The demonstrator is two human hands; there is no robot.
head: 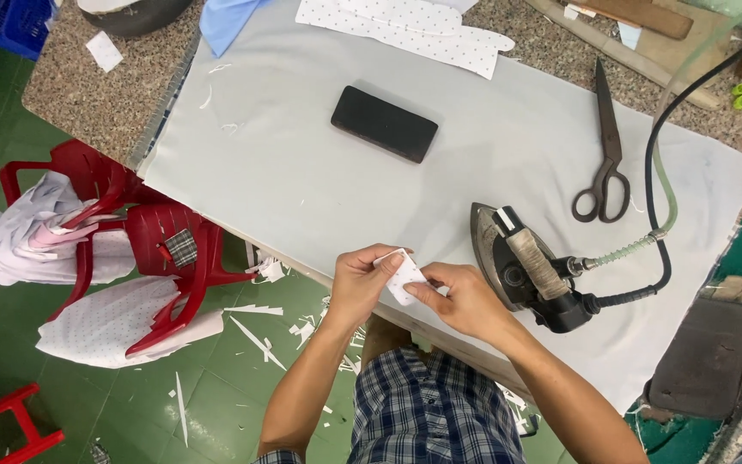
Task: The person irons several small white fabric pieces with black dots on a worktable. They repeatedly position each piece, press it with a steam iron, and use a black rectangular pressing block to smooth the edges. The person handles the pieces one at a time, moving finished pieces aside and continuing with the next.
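Near the frame's lower centre, both hands' fingers (392,265) pinch a dotted patch (404,280); best keep its edges aligned beside the iron (521,268).

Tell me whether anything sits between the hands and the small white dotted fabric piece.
Nothing visible does: the left hand and right hand both pinch the small white dotted fabric piece directly, at the near edge of the grey padded ironing surface.
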